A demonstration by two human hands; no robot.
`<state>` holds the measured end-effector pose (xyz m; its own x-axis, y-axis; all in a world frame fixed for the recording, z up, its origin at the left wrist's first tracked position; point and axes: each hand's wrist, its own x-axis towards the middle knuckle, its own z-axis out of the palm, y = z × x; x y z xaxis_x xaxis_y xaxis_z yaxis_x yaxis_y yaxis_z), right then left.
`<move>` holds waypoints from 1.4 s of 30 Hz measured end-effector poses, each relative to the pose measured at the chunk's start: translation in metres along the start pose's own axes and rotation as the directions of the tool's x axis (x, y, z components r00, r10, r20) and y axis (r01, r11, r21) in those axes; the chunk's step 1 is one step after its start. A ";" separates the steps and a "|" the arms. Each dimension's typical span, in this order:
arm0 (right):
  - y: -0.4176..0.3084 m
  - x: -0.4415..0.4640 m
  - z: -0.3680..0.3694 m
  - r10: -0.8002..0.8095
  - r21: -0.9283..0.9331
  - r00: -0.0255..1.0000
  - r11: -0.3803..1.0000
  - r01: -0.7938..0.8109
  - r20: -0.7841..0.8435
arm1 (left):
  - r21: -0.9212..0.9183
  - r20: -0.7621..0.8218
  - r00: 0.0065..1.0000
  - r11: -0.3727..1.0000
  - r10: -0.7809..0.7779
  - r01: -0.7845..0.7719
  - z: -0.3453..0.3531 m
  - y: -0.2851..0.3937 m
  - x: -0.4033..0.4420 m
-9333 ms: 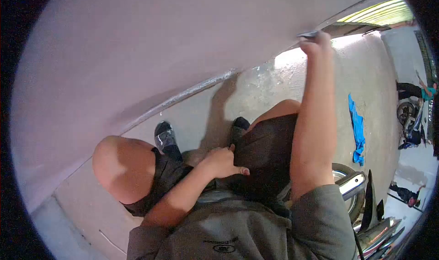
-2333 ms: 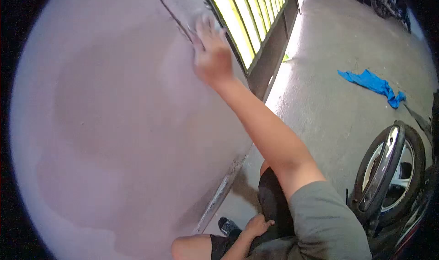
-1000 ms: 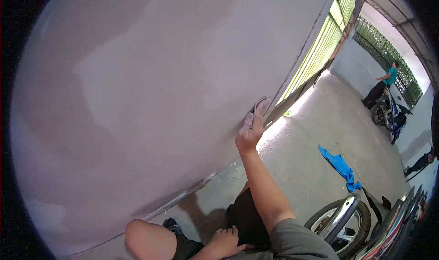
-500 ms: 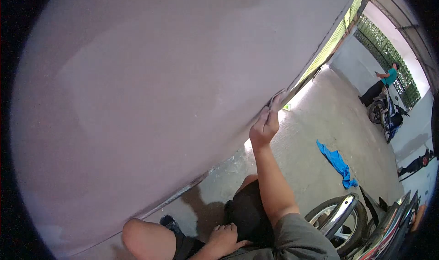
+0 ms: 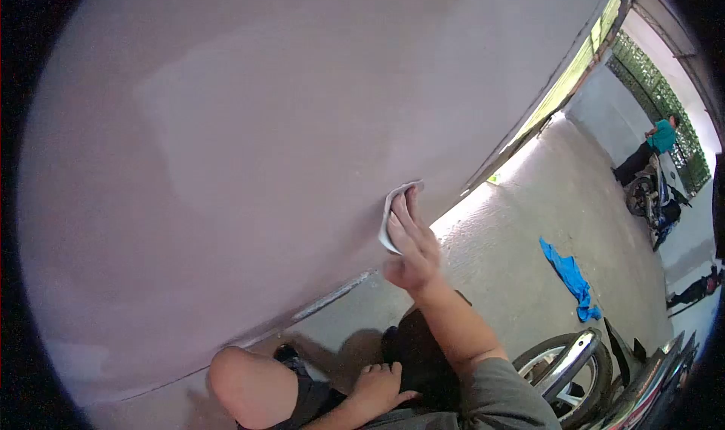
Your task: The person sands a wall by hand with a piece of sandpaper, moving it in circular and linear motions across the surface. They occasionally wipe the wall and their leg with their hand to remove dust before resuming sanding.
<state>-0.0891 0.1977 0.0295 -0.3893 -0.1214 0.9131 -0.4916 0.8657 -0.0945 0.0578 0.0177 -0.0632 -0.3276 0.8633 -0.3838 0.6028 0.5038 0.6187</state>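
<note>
My right hand presses a thin, pale piece of sandpaper against the lower part of a grey-mauve wall, near its right-hand edge. Its fingers lie over the sheet, whose light rim shows around them; the side facing the wall is hidden. Lighter patches mark the wall's surface. Lower down, my left hand rests on my dark shorts with its fingers loosely spread, holding nothing.
A motorcycle wheel with a chrome exhaust stands close on my right. Beyond it, a blue cloth lies on the concrete floor. Farther back, a person in teal stands beside another motorcycle.
My right hand has moved left and down from the wall's edge onto its face, taking the sandpaper along. The view has shifted slightly. My left hand stays on my lap.
</note>
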 end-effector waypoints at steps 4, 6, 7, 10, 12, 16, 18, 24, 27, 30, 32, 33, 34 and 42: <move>-0.001 0.013 -0.032 -0.069 0.239 0.984 0.965 0.108 -0.167 | 0.053 -0.051 0.999 0.999 0.004 -0.001 0.005 0.002 -0.002; 0.001 0.009 -0.034 -0.049 0.263 0.962 0.957 0.122 -0.269 | 0.028 -0.039 0.999 1.000 0.006 -0.005 0.006 0.004 -0.003; 0.006 0.007 -0.032 -0.048 0.135 0.949 0.986 0.094 -0.311 | 0.017 -0.021 1.000 1.000 0.021 -0.020 0.004 0.004 -0.003; 0.024 0.004 -0.030 -0.056 -0.082 0.930 0.996 0.028 -0.362 | 0.006 0.004 1.000 1.000 0.010 -0.010 0.002 0.008 -0.005; 0.038 0.000 -0.029 -0.060 -0.169 0.928 0.986 -0.003 -0.366 | -0.009 -0.012 1.000 1.000 0.009 -0.009 0.007 0.006 -0.005; 0.051 -0.009 -0.026 0.210 0.048 0.851 0.976 -0.213 -0.481 | -0.010 -0.126 0.992 1.000 0.020 -0.022 0.019 0.004 -0.006; 0.052 -0.009 -0.027 0.293 0.078 0.805 0.952 -0.296 -0.516 | -0.026 -0.114 0.993 1.000 -0.006 0.003 0.019 0.006 -0.006; 0.072 -0.023 -0.036 0.270 -0.161 0.791 0.894 -0.417 -0.549 | -0.004 -0.147 0.989 1.000 -0.014 0.013 0.021 0.009 -0.010; 0.071 -0.027 -0.040 0.425 0.005 0.740 0.869 -0.495 -0.522 | 0.018 -0.167 0.986 1.000 0.002 0.001 0.027 0.008 -0.009; 0.070 -0.024 -0.039 0.383 0.027 0.755 0.899 -0.437 -0.532 | 0.038 -0.174 0.985 0.999 0.003 0.004 0.028 0.009 -0.008; 0.067 -0.023 -0.036 0.376 -0.007 0.754 0.893 -0.450 -0.538 | 0.050 -0.164 0.986 0.999 -0.003 0.012 0.027 0.009 -0.008; 0.068 -0.023 -0.035 0.381 -0.001 0.753 0.892 -0.453 -0.536 | 0.048 -0.174 0.985 0.999 -0.001 0.010 0.027 0.009 -0.008; 0.071 -0.024 -0.035 0.285 -0.052 0.808 0.931 -0.361 -0.515 | 0.046 -0.185 0.983 0.999 0.001 0.007 0.027 0.009 -0.008; 0.059 -0.002 -0.011 -0.083 -0.203 0.951 0.979 0.021 -0.299 | 0.025 -0.168 0.986 1.000 -0.003 0.008 0.026 0.005 -0.008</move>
<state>-0.1090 0.2547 0.0267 -0.0970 -0.0419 0.9944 -0.3317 0.9434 0.0074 0.0822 0.0129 -0.0747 -0.4470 0.8542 -0.2656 0.6183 0.5096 0.5983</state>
